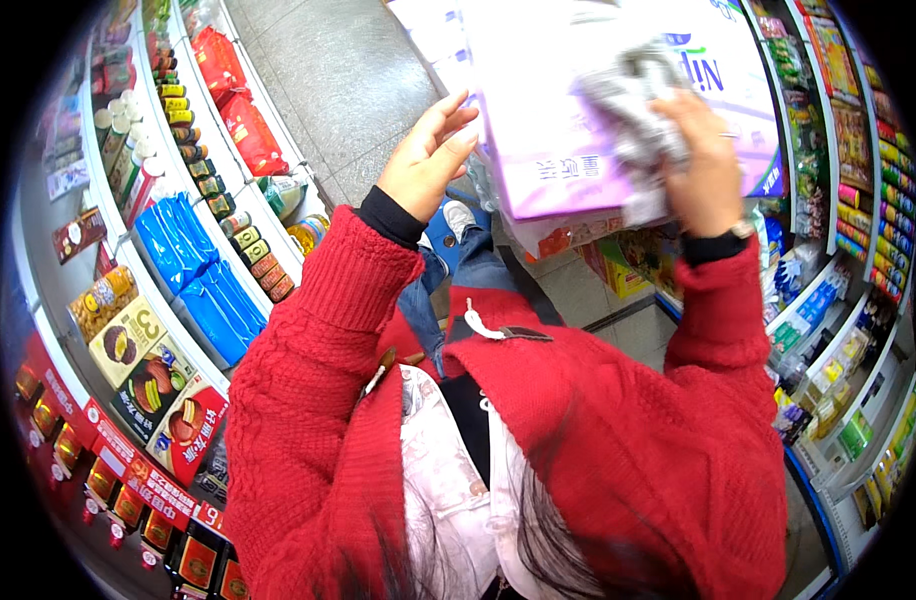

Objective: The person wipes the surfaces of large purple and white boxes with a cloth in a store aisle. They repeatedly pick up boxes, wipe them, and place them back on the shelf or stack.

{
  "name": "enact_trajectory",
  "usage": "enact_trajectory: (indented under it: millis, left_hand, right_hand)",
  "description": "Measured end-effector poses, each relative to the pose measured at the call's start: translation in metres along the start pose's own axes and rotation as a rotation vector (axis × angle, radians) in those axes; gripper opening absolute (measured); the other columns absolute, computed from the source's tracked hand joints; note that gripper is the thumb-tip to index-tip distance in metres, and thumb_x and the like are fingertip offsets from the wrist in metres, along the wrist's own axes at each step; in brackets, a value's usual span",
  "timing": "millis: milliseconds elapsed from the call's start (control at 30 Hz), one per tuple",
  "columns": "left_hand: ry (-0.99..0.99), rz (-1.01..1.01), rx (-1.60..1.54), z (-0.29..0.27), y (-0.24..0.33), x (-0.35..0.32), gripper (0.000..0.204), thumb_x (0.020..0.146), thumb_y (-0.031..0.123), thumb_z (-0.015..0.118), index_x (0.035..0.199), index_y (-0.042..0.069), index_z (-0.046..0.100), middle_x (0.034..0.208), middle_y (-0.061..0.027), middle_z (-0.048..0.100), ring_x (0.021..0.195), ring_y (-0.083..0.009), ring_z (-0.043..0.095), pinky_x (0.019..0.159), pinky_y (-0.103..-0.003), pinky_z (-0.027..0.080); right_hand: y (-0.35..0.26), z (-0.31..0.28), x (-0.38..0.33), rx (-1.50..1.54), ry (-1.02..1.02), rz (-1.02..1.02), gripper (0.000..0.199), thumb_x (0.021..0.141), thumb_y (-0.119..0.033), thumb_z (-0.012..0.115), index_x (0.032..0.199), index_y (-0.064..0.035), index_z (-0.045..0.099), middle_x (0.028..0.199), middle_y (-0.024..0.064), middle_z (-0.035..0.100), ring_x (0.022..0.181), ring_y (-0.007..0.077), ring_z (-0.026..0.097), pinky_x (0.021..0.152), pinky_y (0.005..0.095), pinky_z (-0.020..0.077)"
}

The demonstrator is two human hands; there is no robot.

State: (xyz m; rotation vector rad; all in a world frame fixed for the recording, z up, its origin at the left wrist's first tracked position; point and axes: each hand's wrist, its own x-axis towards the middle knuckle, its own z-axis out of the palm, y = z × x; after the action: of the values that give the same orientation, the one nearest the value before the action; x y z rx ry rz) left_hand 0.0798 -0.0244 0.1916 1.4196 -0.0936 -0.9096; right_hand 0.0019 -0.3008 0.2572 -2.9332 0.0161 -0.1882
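A large white and purple plastic-wrapped pack (548,180) lies in front of me, its printed top facing up. My right hand (703,160) is closed on a crumpled grey-white cloth (633,100), which rests against the top of the pack towards its right side. The cloth is somewhat blurred. Beside the pack's left edge I hold up my left hand (430,158), fingers stretched and thumb apart, with nothing in it. Whether its fingertips touch the pack I cannot tell.
Curved-looking shelves on the left hold blue packs (193,275), red bags (253,135), jars and snack boxes (128,345). More stocked shelves (818,330) stand close on the right. Below the pack sits a yellow-green box (618,268). Grey tiled floor (328,75) runs along the left.
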Motion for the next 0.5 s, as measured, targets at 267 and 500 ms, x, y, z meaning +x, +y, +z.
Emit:
enact_trajectory:
  millis: [267, 500]
  left_hand:
    - [0.040, 0.027, 0.006, 0.035, -0.001, 0.014, 0.073, 0.086, 0.036, 0.054, 0.143, 0.016, 0.014, 0.143, -0.0158, 0.023, 0.123, -0.0299, 0.036, 0.092, -0.044, 0.041]
    - [0.147, 0.270, 0.136, 0.040, -0.045, 0.034, 0.065, 0.080, 0.019, 0.062, 0.133, 0.000, 0.030, 0.131, -0.0202, 0.041, 0.114, -0.0241, 0.047, 0.087, -0.036, 0.044]
  right_hand:
    - [0.164, -0.008, -0.021, -0.215, 0.245, 0.694, 0.040, 0.072, -0.015, 0.059, 0.112, -0.0084, 0.058, 0.109, 0.0169, 0.060, 0.098, 0.0343, 0.057, 0.087, 0.0387, 0.0436]
    - [-0.071, 0.024, -0.020, 0.259, 0.028, -0.150, 0.050, 0.057, -0.008, 0.067, 0.107, -0.0113, 0.060, 0.113, 0.0143, 0.056, 0.102, 0.0339, 0.052, 0.090, 0.0419, 0.0397]
